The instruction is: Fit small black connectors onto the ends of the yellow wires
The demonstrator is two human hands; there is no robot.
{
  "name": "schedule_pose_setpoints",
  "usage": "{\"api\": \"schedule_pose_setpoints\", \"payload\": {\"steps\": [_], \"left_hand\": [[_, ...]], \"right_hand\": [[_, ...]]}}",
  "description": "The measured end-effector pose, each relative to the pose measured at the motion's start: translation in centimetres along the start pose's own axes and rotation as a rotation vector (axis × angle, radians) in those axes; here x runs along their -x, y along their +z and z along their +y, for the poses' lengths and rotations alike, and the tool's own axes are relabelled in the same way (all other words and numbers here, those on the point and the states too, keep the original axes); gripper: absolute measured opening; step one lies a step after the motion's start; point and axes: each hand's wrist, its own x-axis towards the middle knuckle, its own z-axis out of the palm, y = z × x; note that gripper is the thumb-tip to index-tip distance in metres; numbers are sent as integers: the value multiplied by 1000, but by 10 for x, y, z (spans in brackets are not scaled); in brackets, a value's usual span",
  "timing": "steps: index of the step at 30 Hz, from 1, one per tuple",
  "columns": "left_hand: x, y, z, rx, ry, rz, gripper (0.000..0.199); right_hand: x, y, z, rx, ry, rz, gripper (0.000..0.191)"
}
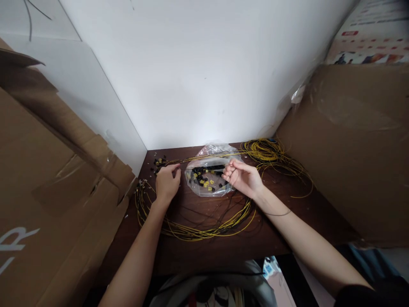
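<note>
A thin black wire (204, 168) runs between my two hands above the bag. My left hand (167, 183) is closed around its left end, back of the hand toward me, so the fingertips are mostly hidden. My right hand (243, 178), palm partly turned up, pinches the wire between thumb and forefinger, with the other fingers curled. Under the wire lies a clear plastic bag (220, 191) holding small black and yellow pieces (204, 181). More such pieces (159, 162) lie beyond my left hand. A loop of yellow and black wires (198, 234) curves around below both hands.
A tangled coil of yellow wire (266, 150) sits at the back right of the dark wooden tabletop (194, 256). Large cardboard boxes stand at the left (64, 179) and right (348, 153). A white wall (204, 76) rises behind. Below the front edge is an open plastic bag (172, 294).
</note>
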Motion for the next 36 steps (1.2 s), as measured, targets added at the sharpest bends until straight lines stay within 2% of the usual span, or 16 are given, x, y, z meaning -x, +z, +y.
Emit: {"api": "schedule_pose_setpoints", "payload": {"steps": [6, 17, 36], "left_hand": [[2, -4, 4, -64, -20, -51, 29], [4, -9, 12, -118, -81, -65, 30], [5, -1, 4, -151, 55, -99, 33]], "right_hand": [[0, -1, -1, 18, -6, -20, 3], [-1, -1, 1, 47, -12, -22, 4], [0, 0, 0, 81, -12, 2, 1]]}}
